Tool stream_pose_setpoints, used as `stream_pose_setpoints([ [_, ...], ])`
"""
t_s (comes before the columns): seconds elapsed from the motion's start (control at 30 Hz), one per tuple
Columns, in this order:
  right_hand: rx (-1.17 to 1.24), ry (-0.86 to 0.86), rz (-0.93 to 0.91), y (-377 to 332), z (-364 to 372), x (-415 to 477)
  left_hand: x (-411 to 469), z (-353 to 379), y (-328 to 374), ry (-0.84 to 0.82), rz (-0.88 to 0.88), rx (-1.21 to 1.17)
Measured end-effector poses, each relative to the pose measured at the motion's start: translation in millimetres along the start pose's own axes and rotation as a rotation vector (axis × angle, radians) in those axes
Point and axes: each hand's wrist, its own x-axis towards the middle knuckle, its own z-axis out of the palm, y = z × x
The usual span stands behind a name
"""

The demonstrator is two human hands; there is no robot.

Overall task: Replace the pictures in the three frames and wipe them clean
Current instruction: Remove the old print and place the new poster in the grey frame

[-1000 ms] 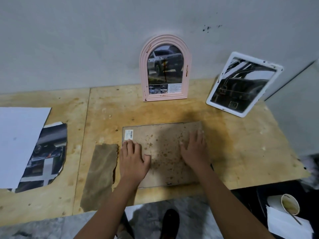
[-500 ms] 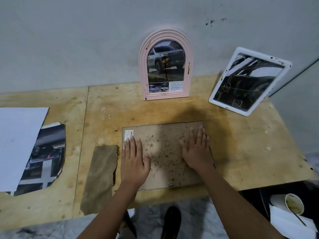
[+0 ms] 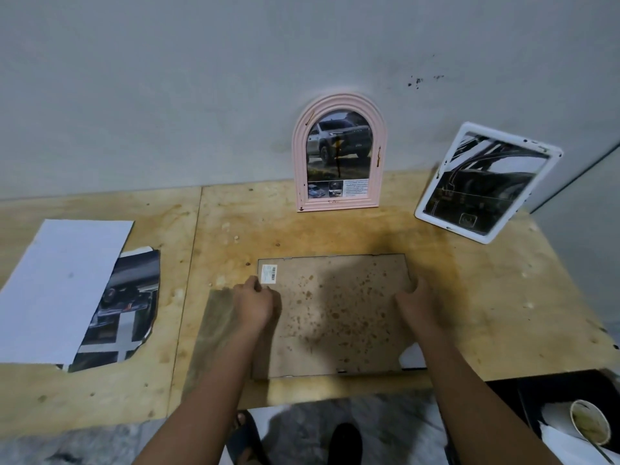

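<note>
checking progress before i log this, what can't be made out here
Head view:
Front of the face-down frame: pressed to the table.
Fingertips of left hand and right hand: curled behind the knuckles, so grip is unclear.
Label text: too small.
Picture: partly under a white sheet.

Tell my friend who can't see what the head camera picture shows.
A person's left hand and right hand grip the side edges of a face-down rectangular picture frame with a speckled brown backing on a plywood table. A pink arched frame and a white rectangular frame, both holding car pictures, lean against the grey wall.
</note>
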Motion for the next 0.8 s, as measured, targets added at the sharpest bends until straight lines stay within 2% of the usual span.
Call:
stream_pose_setpoints([
  [0.07, 0.038, 0.029, -0.025, -4, -5, -6, 0, -5, 9, 0.045, -0.092, -0.081],
  [0.17, 0.09, 0.202, -0.109, -23, -28, -13, -6, -18, 30, 0.138, -0.125, -0.254],
  [0.33, 0.308, 0.414, -0.319, -70, -78, -23, -24, -44, 80, 0.263, 0.002, -0.609],
  [0.47, 0.493, 0.387, -0.384, -81, -101, -48, -50, -63, 98, 0.286, 0.065, -0.803],
  [0.63, 1.0, 0.218, -0.181, -55, -92, -65, -72, -68, 73, 0.221, -0.069, -0.986],
  [0.8, 1.082, 0.118, -0.085, -6, -77, -62, -103, -60, 35, 0.131, -0.072, -0.971],
])
